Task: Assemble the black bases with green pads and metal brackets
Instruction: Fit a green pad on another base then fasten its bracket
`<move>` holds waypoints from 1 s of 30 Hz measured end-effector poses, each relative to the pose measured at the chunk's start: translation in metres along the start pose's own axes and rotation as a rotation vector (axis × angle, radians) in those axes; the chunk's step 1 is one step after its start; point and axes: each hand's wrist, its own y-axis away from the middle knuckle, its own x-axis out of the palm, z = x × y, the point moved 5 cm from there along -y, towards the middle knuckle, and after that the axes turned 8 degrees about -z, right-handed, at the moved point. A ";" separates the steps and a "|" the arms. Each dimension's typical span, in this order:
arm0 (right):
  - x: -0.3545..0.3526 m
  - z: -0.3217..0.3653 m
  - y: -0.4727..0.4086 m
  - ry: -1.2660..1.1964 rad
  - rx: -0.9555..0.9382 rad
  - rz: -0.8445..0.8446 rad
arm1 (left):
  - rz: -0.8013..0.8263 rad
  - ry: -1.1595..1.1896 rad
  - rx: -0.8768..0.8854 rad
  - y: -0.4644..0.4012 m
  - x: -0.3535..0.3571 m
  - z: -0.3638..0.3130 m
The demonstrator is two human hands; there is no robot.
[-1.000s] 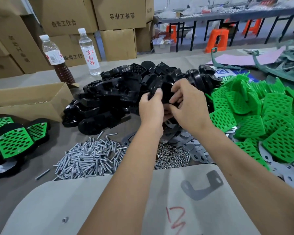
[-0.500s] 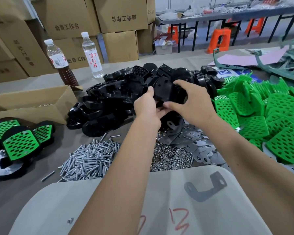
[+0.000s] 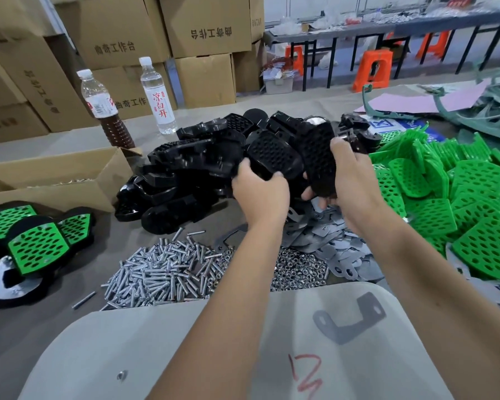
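Two bare forearms reach forward over a pale board [image 3: 156, 350] that lies nearest, marked with red strokes and carrying one grey bracket [image 3: 348, 321] and a small screw [image 3: 122, 374]. Just beyond the board's far edge lie a heap of bolts [image 3: 162, 275], a patch of nuts [image 3: 299, 268] and a spread of flat brackets [image 3: 338, 246], all on the grey surface [image 3: 20, 321]. At the left edge sit finished bases [image 3: 38, 246] with green pads fitted, one showing a shiny metal plate. To the right, loose green pads [image 3: 456, 209] are piled thickly.

Above the brackets both hands are lifted, each with a black base. The left hand [image 3: 259, 194] curls its fingers over the near edge of one base [image 3: 274, 157], its studded face turned up. The right hand [image 3: 355, 180] grips a second base [image 3: 319, 160] held nearly upright, thumb at its far side, fingertips showing under its lower end. The two bases are just beside each other; whether they touch is unclear.

Behind them lies the black pile [image 3: 185, 180] of unassembled bases. Left of it is an open carton [image 3: 55, 180]; beyond stand two bottles [image 3: 156, 96], one part-filled with dark liquid. Stacked boxes [image 3: 202, 27], orange stools [image 3: 373, 70] and a long table [image 3: 387, 27] stand farthest away.
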 end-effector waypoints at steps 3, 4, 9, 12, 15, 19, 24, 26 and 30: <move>0.002 -0.013 0.013 -0.029 0.131 0.024 | 0.036 -0.191 0.139 0.011 -0.004 -0.004; 0.000 -0.017 0.017 -0.016 0.156 0.036 | 0.014 -0.188 0.159 0.014 -0.008 -0.005; -0.018 -0.025 0.031 0.272 0.144 0.059 | -0.019 -0.193 0.437 0.035 -0.023 -0.023; -0.030 -0.014 0.035 0.366 -0.006 -0.001 | 0.390 -0.223 0.313 0.042 0.000 -0.017; -0.055 0.006 0.039 0.511 -0.180 -0.218 | 0.375 -0.084 0.088 0.042 0.007 -0.004; -0.095 0.018 0.039 0.995 -0.272 -0.434 | 0.343 0.172 -0.266 0.052 0.018 0.016; -0.094 0.006 0.040 1.312 -0.102 -0.220 | 0.191 0.258 -0.332 0.065 0.028 0.017; -0.096 0.006 0.043 1.097 -0.166 -0.320 | 0.147 0.255 -0.330 0.067 0.029 0.017; -0.109 0.005 0.048 0.608 -0.187 -0.417 | 0.134 0.280 -0.316 0.069 0.024 0.015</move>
